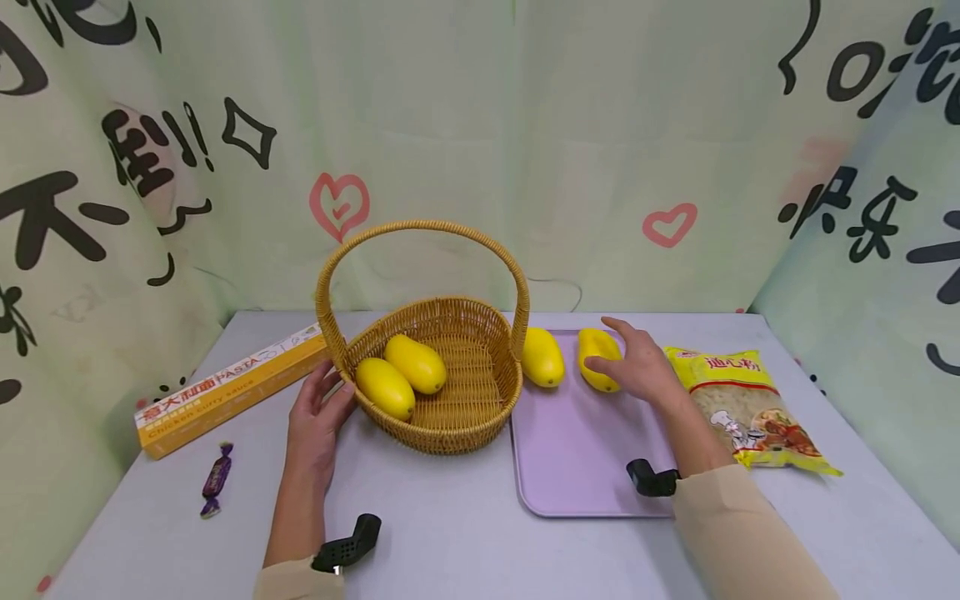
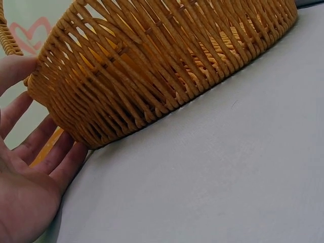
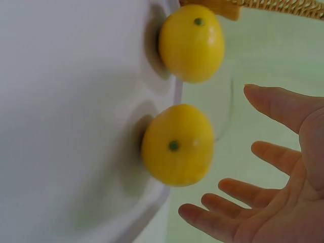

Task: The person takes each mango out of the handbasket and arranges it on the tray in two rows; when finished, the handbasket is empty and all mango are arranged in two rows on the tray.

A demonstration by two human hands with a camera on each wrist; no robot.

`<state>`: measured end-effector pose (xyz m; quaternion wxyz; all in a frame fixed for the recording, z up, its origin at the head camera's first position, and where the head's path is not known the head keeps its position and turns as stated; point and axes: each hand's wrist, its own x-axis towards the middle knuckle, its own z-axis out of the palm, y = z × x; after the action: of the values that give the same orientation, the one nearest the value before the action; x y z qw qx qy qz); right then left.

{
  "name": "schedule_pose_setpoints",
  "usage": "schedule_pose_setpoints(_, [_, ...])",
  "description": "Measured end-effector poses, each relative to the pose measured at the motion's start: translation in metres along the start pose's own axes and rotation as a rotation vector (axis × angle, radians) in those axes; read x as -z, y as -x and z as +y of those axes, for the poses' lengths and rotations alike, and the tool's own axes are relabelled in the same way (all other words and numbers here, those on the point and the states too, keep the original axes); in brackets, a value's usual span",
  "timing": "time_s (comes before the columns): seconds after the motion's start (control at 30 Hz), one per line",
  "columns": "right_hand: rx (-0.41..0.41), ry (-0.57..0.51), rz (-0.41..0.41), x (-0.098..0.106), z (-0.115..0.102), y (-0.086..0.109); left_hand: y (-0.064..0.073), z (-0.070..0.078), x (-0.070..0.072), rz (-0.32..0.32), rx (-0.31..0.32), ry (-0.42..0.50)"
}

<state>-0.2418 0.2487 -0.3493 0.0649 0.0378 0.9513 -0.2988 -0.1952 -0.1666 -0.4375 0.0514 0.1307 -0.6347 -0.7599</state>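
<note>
My left hand (image 1: 321, 421) rests against the left side of a wicker basket (image 1: 457, 437), its fingertips at the weave and lower edge in the left wrist view. Two smooth, oval yellow fruits (image 1: 385, 389) lie inside the basket, on its left. Two similar fruits are at the far end of a lilac tray (image 1: 581, 467). My right hand (image 1: 637, 362) is over the right-hand fruit (image 1: 597, 354), thumb and fingers spread and nothing in the grasp. The other fruit (image 1: 543, 357) lies beside the basket's right rim. In the right wrist view a gap shows between my fingers and both fruits (image 3: 177, 152).
A long orange pasta box (image 1: 232, 392) lies behind my left hand, partly hidden by the basket. A purple wrapped candy (image 1: 217, 481) is on the table at left. Right of the tray lies a yellow noodle bag (image 1: 750, 408). The basket's tall handle (image 1: 423, 226) arches upward.
</note>
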Motion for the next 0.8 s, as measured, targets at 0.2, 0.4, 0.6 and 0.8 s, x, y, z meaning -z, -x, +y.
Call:
schedule_pose_setpoints(0.2, [0.071,-0.024,0.045,0.004,-0.016,0.016,0.001,0.001,0.000,-0.001,-0.001,-0.004])
schedule_pose_setpoints(0.4, [0.102,-0.018,0.040,0.005,-0.033,0.027,0.001,0.000,0.001,0.001,0.003,0.000])
schedule_pose_setpoints(0.6, [0.168,-0.037,0.013,0.002,-0.044,0.035,0.000,0.000,0.001,-0.003,0.001,0.011])
schedule_pose_setpoints(0.8, [0.235,-0.109,0.005,0.002,-0.056,0.043,0.001,0.001,0.000,-0.003,-0.008,0.010])
